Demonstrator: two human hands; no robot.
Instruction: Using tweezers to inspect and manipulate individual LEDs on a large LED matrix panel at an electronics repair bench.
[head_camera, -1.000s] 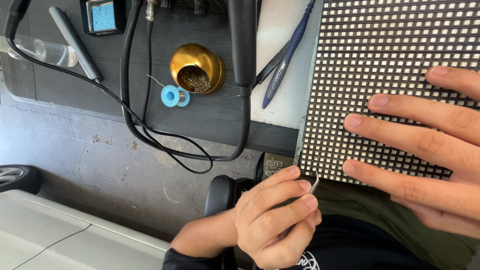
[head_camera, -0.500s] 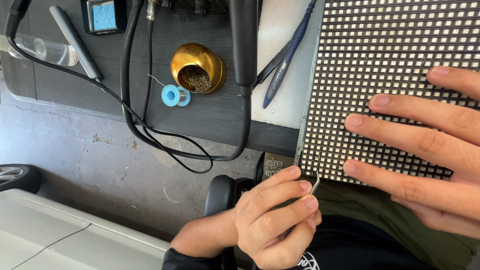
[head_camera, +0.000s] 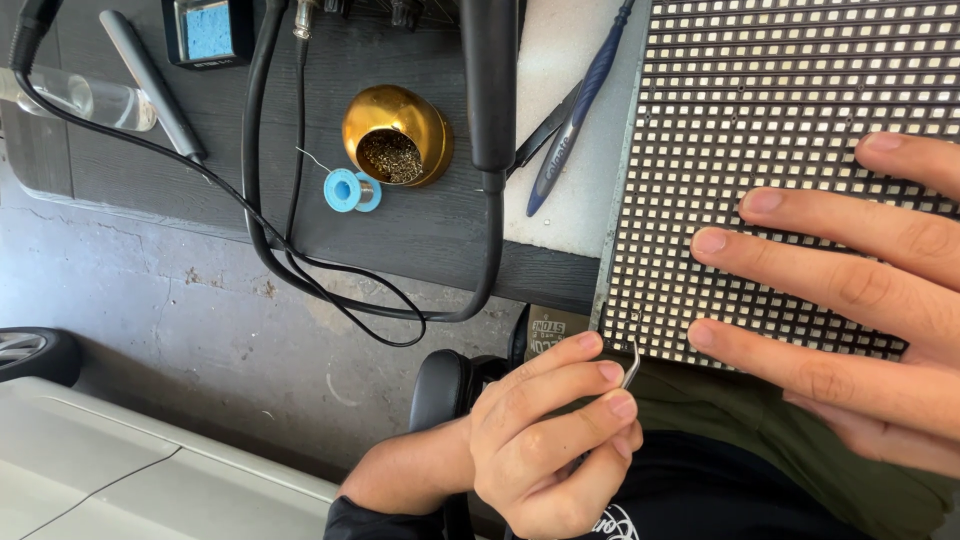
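Under flat fingers — a black, white-dotted grid panel.

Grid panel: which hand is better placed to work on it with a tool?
The left hand: it holds a thin metal tool at the panel edge; the right hand lies flat on it.

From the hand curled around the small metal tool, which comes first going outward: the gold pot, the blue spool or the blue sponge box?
From that hand, in the head view:
1. Gold pot, on the dark bench above the hand.
2. Blue spool, just left of the pot; nearly as close, so hard to rank against it.
3. Blue sponge box, far up at the top left.
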